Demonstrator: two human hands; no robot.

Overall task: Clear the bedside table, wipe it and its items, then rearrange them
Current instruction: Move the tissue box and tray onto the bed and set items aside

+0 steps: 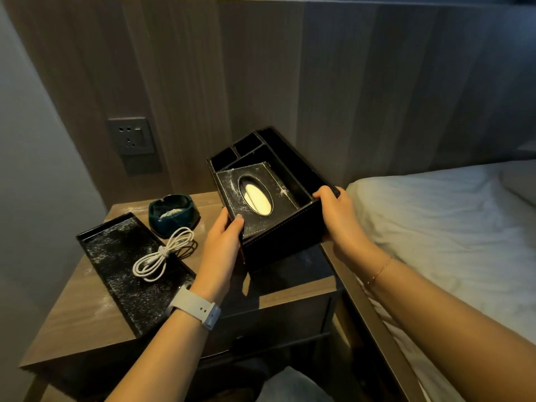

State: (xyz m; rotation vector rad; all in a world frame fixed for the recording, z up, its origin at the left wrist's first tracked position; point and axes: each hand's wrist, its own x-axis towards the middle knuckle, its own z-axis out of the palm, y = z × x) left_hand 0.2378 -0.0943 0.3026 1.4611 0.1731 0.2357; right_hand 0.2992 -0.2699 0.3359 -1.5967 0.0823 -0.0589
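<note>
A black leather tissue box organiser (285, 236), dusty on top with an oval opening and small compartments at its far end, is held tilted above the right part of the wooden bedside table (87, 311). My left hand (223, 242) grips its near left corner and my right hand (338, 213) grips its right side. On the table's left lies a dusty black tray (116, 256) with a coiled white cable (162, 253) resting across its right edge. A dark teal ashtray (174, 214) with white dust inside stands behind the tray.
A bed with white sheets (452, 242) lies directly right of the table, behind a wooden frame edge (374, 320). A wall socket (132, 136) sits on the wood-panelled wall behind the table. White dust streaks the tabletop.
</note>
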